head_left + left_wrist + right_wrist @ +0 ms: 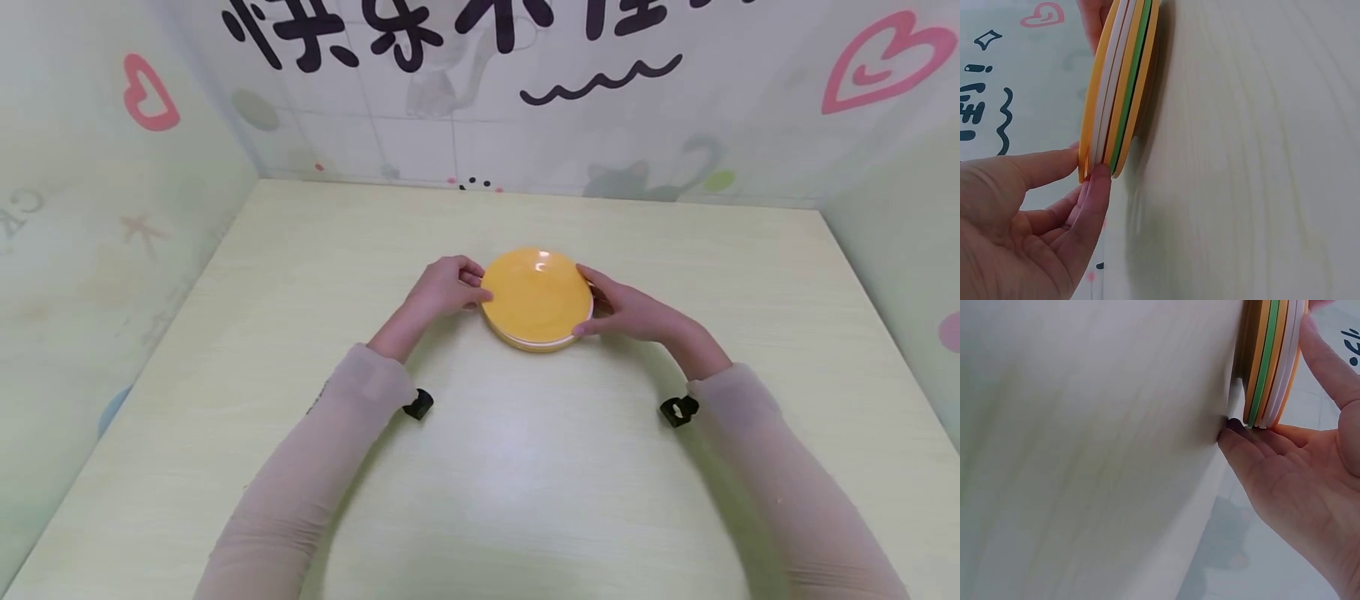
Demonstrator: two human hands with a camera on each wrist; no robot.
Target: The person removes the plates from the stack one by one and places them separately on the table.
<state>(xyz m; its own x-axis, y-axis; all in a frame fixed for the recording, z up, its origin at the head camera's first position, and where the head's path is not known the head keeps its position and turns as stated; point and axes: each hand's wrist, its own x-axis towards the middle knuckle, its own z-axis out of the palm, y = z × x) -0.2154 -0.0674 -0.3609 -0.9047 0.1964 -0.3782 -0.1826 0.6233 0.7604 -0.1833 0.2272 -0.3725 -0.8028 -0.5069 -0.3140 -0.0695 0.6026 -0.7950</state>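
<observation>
A stack of round plates (536,295) stands on the table, with a glossy yellow-orange plate on top. From the side in the left wrist view, white, orange and green rims (1127,94) show beneath it. My left hand (448,286) holds the stack's left edge, thumb on the top rim and fingers against the side. On the opposite edge, my right hand (628,310) grips the stack, its thumb at the near right rim. In the right wrist view, the right fingertips (1235,440) reach down by the tabletop below the stack's rim. The lowest plate's underside is hidden.
The pale wood-grain table (525,467) spreads around the stack. A decorated white wall (450,133) with black lettering rises behind it, and side walls stand left and right. Small black mounts (418,404) sit at both wrists.
</observation>
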